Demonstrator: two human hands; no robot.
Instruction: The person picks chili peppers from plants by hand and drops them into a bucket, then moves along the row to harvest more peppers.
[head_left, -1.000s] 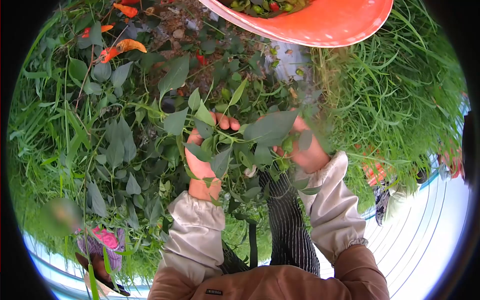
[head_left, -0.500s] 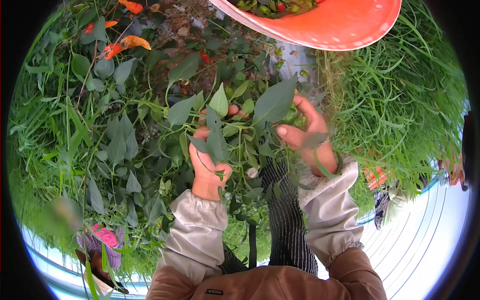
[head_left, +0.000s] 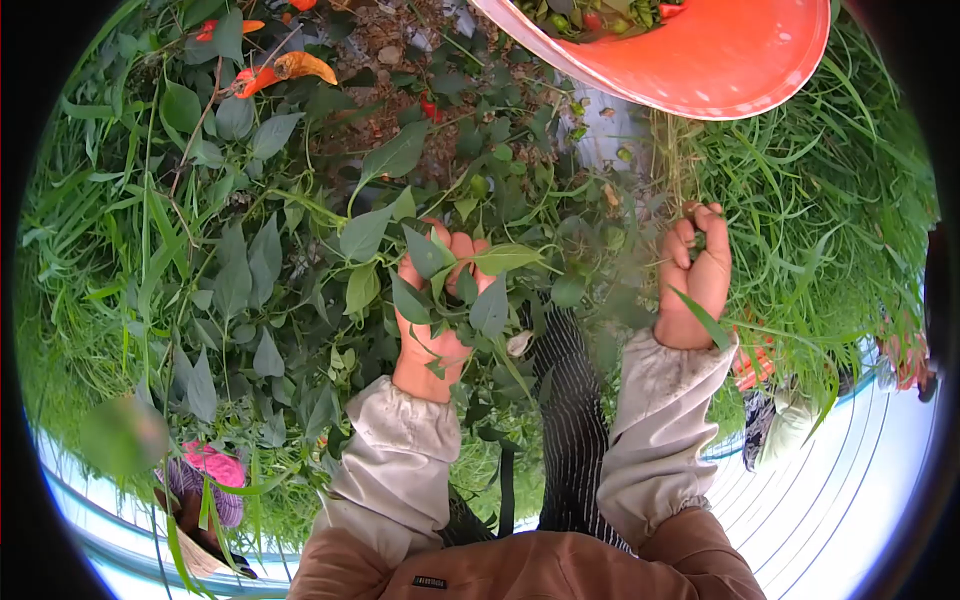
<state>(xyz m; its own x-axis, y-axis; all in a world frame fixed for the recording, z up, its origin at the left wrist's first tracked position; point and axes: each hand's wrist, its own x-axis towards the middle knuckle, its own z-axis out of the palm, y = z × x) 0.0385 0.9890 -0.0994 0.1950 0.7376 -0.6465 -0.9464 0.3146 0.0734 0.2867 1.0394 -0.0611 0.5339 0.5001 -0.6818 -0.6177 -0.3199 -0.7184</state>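
Beyond and to the right of the landmark bucket, a dense spread of long, narrow grass blades. To the left of and below the bucket, a tangled pepper plant with broad, pointed, matte leaves and thin green stems. Far below the bucket, a soft brown top and dark, white-striped trousers. The bucket itself: smooth, glossy red-orange, with a curved, flared rim. Below it, wrinkled, off-white sleeve covers, gathered at the cuffs. Lower left of the bucket, among the plant's leaves, the left hand: fingers curled upward around foliage, the closure of the grip hidden by leaves. Almost directly below the bucket, at the grass edge, the right hand: fingers folded inward, nearly closed on a small green piece, mostly hidden and too small to identify. Well left of the bucket, wrinkled red-orange peppers, tapered and partly browned. Inside the bucket, small, glossy green and red peppers, mixed with leaves.
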